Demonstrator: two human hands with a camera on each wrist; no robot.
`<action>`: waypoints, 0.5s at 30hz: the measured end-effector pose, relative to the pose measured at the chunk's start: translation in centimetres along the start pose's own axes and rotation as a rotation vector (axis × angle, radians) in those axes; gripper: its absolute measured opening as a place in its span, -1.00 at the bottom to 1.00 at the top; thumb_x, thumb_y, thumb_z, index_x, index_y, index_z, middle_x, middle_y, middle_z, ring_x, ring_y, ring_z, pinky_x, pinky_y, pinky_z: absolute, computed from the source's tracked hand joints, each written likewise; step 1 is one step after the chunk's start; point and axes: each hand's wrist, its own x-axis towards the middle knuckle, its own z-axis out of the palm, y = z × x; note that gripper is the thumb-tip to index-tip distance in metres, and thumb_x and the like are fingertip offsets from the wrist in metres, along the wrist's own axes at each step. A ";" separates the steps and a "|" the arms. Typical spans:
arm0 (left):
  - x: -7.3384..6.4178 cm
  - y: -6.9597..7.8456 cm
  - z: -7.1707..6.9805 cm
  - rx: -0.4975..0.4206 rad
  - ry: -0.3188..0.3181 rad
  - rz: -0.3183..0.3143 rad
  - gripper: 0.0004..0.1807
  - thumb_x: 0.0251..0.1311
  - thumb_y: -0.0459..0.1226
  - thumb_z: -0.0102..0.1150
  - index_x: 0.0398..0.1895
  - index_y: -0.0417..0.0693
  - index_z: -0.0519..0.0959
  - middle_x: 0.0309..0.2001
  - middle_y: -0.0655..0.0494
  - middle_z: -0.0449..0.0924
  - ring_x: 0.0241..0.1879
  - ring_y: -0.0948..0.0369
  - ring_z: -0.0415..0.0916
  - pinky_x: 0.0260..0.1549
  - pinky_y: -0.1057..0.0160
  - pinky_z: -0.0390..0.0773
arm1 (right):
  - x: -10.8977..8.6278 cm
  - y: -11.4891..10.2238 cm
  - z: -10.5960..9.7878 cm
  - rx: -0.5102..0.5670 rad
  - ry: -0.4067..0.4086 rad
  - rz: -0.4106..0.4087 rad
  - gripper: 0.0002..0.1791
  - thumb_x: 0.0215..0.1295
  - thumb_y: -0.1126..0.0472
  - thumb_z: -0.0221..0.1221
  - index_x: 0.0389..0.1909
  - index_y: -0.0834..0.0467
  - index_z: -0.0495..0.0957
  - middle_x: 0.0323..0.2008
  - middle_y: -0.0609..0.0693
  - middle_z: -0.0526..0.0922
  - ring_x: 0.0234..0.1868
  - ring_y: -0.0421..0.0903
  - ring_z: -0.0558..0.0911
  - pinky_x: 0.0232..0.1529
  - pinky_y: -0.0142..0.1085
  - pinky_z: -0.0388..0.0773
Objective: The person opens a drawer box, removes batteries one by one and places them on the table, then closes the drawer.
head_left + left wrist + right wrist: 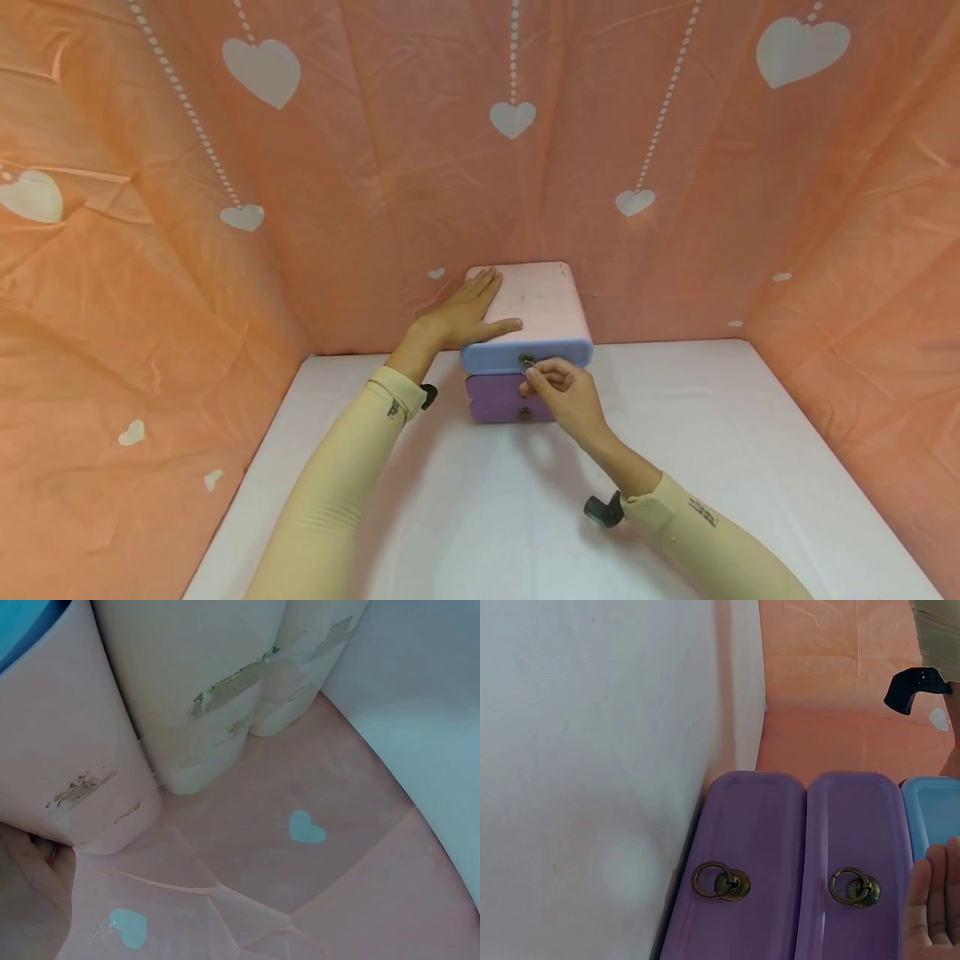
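A small stacked drawer unit (536, 304) with a pink top stands against the back cloth. Its uppermost drawer front (491, 358) is blue; two purple drawers (739, 825) lie below it, each with a brass ring pull (847, 886). My left hand (467, 318) rests flat on the left part of the pink top, fingers straight and thumb spread along the front edge. With thumb and forefinger, my right hand (572, 398) pinches the ring pull (527, 366) of the blue drawer. The left wrist view shows the unit's pink and cream side walls (202, 667) with scuffed patches.
A white table surface (465, 508) lies under the unit. Peach cloth (405, 183) printed with white hearts rises behind and on both sides. Dark wrist devices (603, 510) sit at the cuffs of both sleeves.
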 end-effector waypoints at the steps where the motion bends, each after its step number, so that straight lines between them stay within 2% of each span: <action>1: 0.0 0.0 0.0 0.004 -0.001 -0.002 0.20 0.19 0.52 -0.21 0.63 0.01 -0.34 0.63 0.07 -0.48 0.58 0.22 -0.55 0.53 0.08 -0.26 | 0.0 0.0 0.0 0.001 0.000 -0.002 -0.71 0.39 0.16 0.26 -0.20 0.38 0.62 -0.32 0.31 0.73 -0.27 0.14 0.77 -0.13 -0.26 0.69; 10: 0.1 -0.3 0.1 0.020 0.004 -0.003 0.21 0.17 0.54 -0.24 0.63 0.01 -0.34 0.63 0.08 -0.48 0.58 0.22 -0.54 0.53 0.09 -0.25 | -0.1 -0.3 0.1 -0.009 -0.012 -0.016 -0.76 0.42 0.24 0.22 -0.16 0.40 0.62 -0.29 0.32 0.74 -0.24 0.18 0.76 -0.11 -0.27 0.68; 15: 0.2 -0.4 0.2 0.022 0.006 -0.006 0.22 0.16 0.55 -0.25 0.63 0.02 -0.34 0.63 0.10 -0.48 0.58 0.23 -0.55 0.53 0.09 -0.25 | -0.3 -0.4 0.1 -0.021 -0.013 -0.021 -0.76 0.42 0.23 0.22 -0.16 0.38 0.62 -0.30 0.28 0.75 -0.26 0.08 0.77 -0.11 -0.29 0.68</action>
